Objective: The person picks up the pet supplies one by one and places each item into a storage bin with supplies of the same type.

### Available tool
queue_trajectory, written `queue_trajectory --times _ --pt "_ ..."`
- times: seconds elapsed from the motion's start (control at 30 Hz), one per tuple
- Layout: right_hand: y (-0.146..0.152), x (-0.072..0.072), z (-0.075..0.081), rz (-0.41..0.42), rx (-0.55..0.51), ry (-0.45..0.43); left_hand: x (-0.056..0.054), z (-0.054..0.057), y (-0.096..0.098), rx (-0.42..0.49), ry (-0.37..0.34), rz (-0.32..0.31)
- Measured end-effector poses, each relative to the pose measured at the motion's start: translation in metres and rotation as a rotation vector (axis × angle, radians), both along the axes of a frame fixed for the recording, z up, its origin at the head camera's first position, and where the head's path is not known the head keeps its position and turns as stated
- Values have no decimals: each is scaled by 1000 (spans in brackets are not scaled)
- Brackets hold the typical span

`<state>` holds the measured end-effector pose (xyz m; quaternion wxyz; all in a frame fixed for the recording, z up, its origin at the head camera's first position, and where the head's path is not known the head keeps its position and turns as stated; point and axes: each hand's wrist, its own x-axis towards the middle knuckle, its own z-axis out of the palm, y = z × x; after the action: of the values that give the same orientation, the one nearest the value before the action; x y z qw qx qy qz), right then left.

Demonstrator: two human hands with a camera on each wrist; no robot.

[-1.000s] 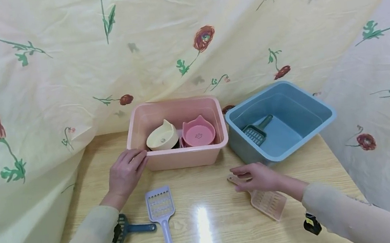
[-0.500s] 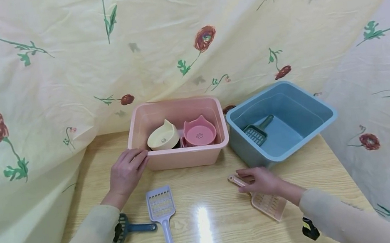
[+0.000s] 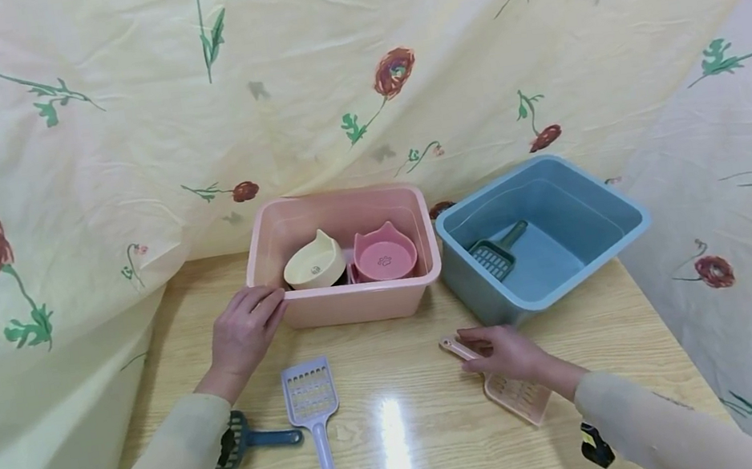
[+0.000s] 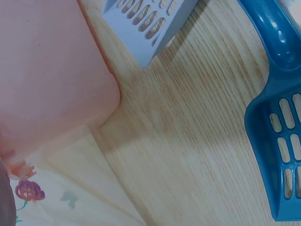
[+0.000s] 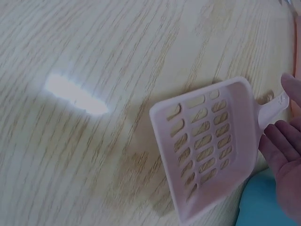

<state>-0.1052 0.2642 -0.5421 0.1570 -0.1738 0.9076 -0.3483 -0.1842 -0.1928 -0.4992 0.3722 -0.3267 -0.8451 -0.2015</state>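
At the front left corner of a pink plastic bin (image 3: 350,307), my left hand (image 3: 245,335) grips the rim with bent fingers. A cream cat bowl (image 3: 313,266) and a pink cat bowl (image 3: 385,256) sit inside that bin. Over the handle of a pale pink litter scoop (image 3: 517,396) is my right hand (image 3: 506,353). In the right wrist view the scoop's handle (image 5: 273,109) lies between thumb and extended fingers (image 5: 282,141), with a gap showing. The scoop rests on the table. A lavender litter scoop (image 3: 312,406) and a blue litter scoop (image 3: 268,439) lie nearer my left arm.
A blue bin (image 3: 574,287) stands angled at the right, holding a dark green litter scoop (image 3: 501,252). Flowered cloth (image 3: 300,116) hangs behind the wooden table (image 3: 409,359) and down its sides. Something dark lies under the pink bin's bowls, mostly hidden.
My right hand has shifted slightly right and toward me over the pale pink scoop's handle. The left hand stays on the pink bin's rim.
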Motion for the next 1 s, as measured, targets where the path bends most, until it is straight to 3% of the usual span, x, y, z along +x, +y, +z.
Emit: queue_trajectory --times 0.23,0.67,1.0 --pt "0 -2 -1 80 92 77 0 -1 -1 -3 -1 2" --pt "-8 1 2 258 181 25 -1 1 0 -3 -3 2" --pt "-9 4 -3 464 245 191 -3 0 -1 -9 -15 10"
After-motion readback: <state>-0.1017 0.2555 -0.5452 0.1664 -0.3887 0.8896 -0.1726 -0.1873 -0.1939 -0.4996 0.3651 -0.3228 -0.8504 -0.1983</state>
